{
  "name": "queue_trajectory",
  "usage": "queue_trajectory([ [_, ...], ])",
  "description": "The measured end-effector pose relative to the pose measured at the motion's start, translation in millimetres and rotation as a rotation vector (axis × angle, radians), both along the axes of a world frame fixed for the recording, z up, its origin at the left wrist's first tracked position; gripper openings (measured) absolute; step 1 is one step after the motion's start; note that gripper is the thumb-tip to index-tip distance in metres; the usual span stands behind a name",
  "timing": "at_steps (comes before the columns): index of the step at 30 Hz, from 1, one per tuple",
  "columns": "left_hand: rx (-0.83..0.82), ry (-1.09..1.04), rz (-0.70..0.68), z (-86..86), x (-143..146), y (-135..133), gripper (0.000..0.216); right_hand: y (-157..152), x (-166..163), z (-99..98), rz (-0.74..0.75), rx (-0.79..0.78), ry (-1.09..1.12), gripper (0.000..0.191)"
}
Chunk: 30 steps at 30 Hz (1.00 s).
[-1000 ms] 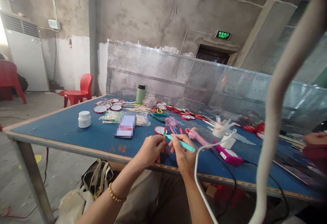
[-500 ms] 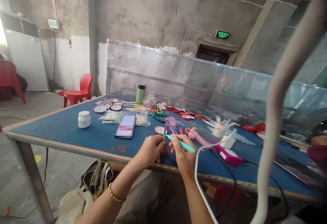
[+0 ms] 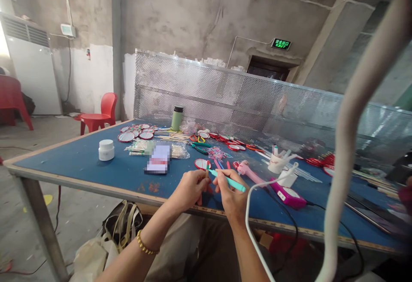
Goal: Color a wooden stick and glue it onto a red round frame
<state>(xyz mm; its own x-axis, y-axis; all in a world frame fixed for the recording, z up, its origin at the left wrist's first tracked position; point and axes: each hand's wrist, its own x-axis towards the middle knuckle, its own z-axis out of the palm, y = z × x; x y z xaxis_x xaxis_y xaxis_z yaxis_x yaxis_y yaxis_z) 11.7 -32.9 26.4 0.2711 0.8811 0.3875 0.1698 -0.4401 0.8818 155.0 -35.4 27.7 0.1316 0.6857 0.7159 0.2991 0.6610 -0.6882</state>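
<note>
Bare concrete room; blue-topped desk with a perforated metal screen standing along its far side.

- Your left hand is at the near edge of the desk, fingers pinched shut on a small stick held roughly upright. Its lower end is hidden inside the fingers; a red bit below them is too small to identify.
- Your right hand is just beside the left, closed in a writing grip on a teal pen-shaped tool. Its tip points left and meets the stick, or nearly; you cannot tell whether they touch.
- A thin white cable crosses in front of your right wrist and runs out of the bottom of the frame.
- A thick pale cord, blurred and close to the lens, covers part of the right side of the desk.
- Pink device right of your hands; white cup behind it.
- Mid-desk: a white jar, a green bottle and red-rimmed discs. One flat item is blurred out and unreadable.
- Far right edge: part of another person, cut off.
</note>
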Motion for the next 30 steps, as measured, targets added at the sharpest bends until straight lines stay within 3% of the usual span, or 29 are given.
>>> queue_trajectory([
  [30, -0.054, -0.023, -0.024, -0.4, -1.4, 3.3, 0.025, -6.0, -4.8, 3.6, -0.081, -0.003, 0.018, 0.027],
])
